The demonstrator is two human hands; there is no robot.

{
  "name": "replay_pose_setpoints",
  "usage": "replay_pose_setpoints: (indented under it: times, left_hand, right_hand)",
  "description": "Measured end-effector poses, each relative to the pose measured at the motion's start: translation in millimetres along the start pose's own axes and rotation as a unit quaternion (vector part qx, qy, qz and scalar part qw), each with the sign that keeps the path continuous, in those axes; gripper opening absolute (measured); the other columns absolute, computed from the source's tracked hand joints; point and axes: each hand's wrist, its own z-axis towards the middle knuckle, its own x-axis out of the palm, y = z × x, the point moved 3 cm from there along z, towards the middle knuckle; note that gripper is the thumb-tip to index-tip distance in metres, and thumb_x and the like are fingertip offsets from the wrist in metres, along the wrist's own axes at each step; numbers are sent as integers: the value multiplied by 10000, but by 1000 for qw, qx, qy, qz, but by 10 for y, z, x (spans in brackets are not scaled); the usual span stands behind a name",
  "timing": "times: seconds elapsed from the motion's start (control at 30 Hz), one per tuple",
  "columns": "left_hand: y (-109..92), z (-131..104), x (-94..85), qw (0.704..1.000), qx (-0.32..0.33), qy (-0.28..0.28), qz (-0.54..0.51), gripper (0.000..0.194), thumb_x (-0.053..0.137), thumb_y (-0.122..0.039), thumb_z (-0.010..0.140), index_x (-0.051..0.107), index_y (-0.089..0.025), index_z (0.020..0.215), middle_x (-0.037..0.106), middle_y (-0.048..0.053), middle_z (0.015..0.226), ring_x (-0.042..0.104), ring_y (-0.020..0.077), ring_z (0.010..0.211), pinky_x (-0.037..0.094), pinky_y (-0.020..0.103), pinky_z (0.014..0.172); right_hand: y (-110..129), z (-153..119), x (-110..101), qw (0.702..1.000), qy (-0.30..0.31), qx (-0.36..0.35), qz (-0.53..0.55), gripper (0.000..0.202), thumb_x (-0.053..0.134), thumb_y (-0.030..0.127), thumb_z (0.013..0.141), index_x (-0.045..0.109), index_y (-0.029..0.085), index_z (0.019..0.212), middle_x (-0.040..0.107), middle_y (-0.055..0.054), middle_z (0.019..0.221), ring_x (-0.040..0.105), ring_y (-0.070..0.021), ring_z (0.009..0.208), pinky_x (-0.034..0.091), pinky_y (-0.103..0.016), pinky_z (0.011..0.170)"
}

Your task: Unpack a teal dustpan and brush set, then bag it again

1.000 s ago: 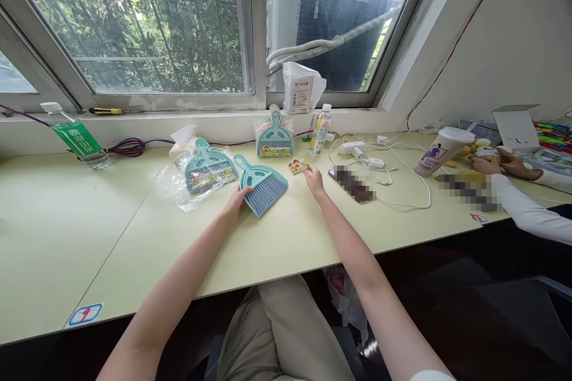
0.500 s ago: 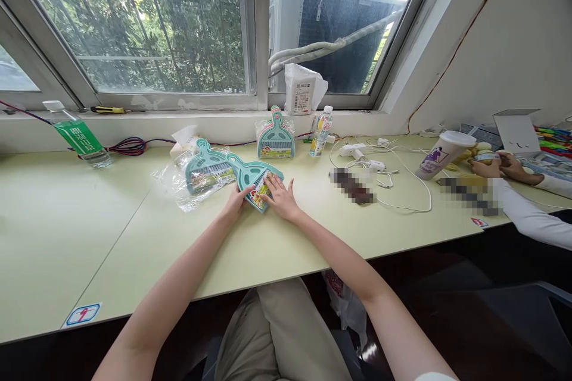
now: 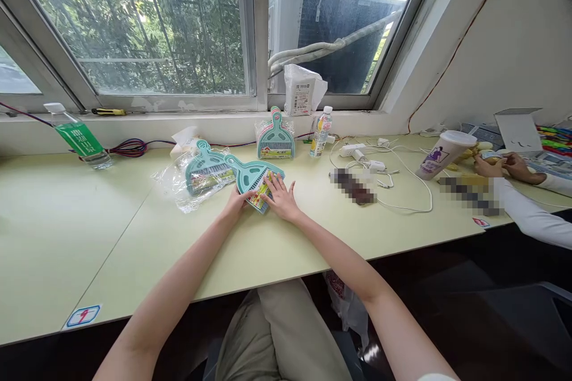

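A teal dustpan with a small brush and a printed label [image 3: 252, 174] lies tilted on the table. My left hand [image 3: 236, 199] grips its lower left edge, thumb on top. Flat over the label rests my right hand [image 3: 280, 195], its fingers spread. Another teal dustpan set [image 3: 208, 171], in clear plastic, touches it on the left. Against the wall behind stands a wrapped stack of dustpans [image 3: 276, 138].
Right of the stack stands a drink bottle [image 3: 321, 132]; white chargers and cables [image 3: 361, 158] lie beyond. A lidded cup [image 3: 444, 155] is near another person's hands [image 3: 513, 166]. A green-labelled bottle [image 3: 80, 138] leans at the left.
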Motion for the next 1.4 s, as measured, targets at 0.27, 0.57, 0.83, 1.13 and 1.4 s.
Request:
replay_pose_setpoints:
  times: [0.27,0.57,0.83,1.13,1.4]
  left_hand:
    - [-36,-15,-1,1000,6,-9,6,606,845,-175,524,585,-170,1072,708,92,1057,690,239,913,567,317,743]
    - [-51,-32,1,1000,16,13,-18,529,831,-198,569,606,-164,1046,712,102,1069,692,242,921,564,324,739]
    - [-48,-22,-4,1000,9,23,0,511,828,-200,563,617,-152,1026,727,93,992,693,243,882,564,333,732]
    - [-64,-48,31,1000,4,17,12,543,823,-186,549,594,-164,1041,724,96,1019,691,273,937,574,372,779]
    - [-53,-45,51,1000,13,20,12,545,833,-205,551,612,-160,1047,727,94,1014,694,263,922,571,365,779]
  right_hand:
    - [-64,51,14,995,-55,4,88,652,212,609,957,120,340,1543,-8,-3,1637,-13,-247,1518,-84,-701,1108]
    - [-206,98,31,791,-42,72,606,605,572,560,839,445,248,1341,555,-106,1393,531,-257,1288,471,-460,1038]
    - [-241,110,112,714,-14,108,691,344,727,256,759,543,226,1048,731,-27,994,723,-168,784,608,-344,791]
    - [-285,122,127,720,-2,118,684,350,719,214,762,538,222,1062,743,-31,999,737,-173,795,617,-347,793]
    - [-322,151,151,714,-5,131,688,270,743,216,754,601,191,982,757,-54,977,737,-192,844,620,-352,808]
